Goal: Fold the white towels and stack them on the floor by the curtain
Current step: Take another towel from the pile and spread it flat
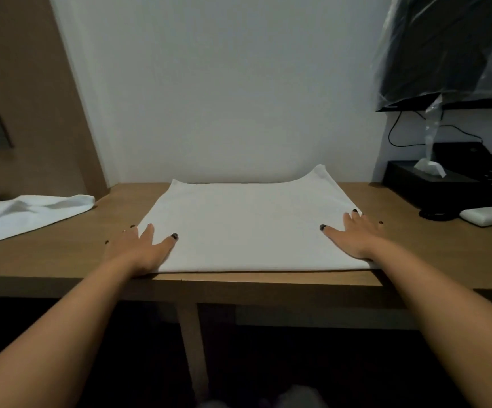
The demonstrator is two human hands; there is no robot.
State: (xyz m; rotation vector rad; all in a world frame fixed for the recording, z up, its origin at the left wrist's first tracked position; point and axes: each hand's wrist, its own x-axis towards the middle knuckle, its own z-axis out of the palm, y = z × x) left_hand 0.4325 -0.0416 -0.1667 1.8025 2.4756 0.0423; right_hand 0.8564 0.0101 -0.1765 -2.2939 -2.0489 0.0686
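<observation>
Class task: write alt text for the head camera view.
Two open hands, left hand and right hand, press a white towel flat on a wooden desk. A crumpled second towel lies at left.

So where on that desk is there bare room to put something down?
Bare wood lies between the rumpled towel and the flat towel, and right of the flat towel before the phone. The far right corner is crowded.

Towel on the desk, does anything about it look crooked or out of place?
Mostly flat under both hands, but the towel has its far right corner curling up against the wall. A second towel lies rumpled at the desk's left end.
</observation>
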